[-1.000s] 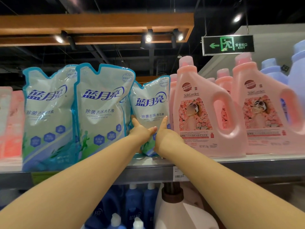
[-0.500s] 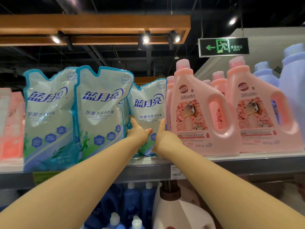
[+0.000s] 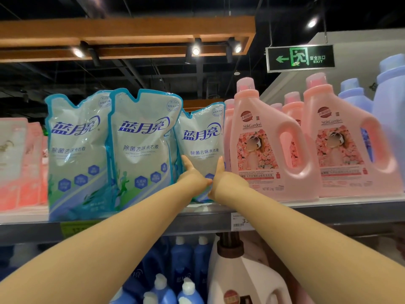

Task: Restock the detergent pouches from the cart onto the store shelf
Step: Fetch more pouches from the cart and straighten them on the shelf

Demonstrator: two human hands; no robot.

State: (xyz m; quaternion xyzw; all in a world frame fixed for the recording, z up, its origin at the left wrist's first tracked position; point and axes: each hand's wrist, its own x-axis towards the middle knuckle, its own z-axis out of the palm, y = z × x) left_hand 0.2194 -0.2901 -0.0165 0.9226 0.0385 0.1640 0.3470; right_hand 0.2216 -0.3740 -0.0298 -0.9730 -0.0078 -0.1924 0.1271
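Observation:
Three blue-and-white detergent pouches stand upright on the grey metal shelf (image 3: 328, 212). The rightmost pouch (image 3: 202, 141) sits further back, between a nearer pouch (image 3: 142, 148) and a pink jug. My left hand (image 3: 191, 175) grips that pouch's lower left side, thumb up. My right hand (image 3: 224, 179) grips its lower right side, thumb up against its edge. The fingers of both hands are hidden behind the wrists. A third pouch (image 3: 76, 154) stands at the left. The cart is out of view.
Large pink detergent jugs (image 3: 263, 150) crowd the shelf right of the held pouch, with pale blue jugs (image 3: 390, 102) beyond. Pink pouches (image 3: 19, 163) stand at far left. Below the shelf are blue bottles (image 3: 182, 260) and a white jug (image 3: 245, 279). A price tag (image 3: 241, 220) hangs on the shelf edge.
Both hands stay on the rightmost pouch, which keeps its place on the shelf. The view has shifted slightly, so the shelf appears a little lower and further left.

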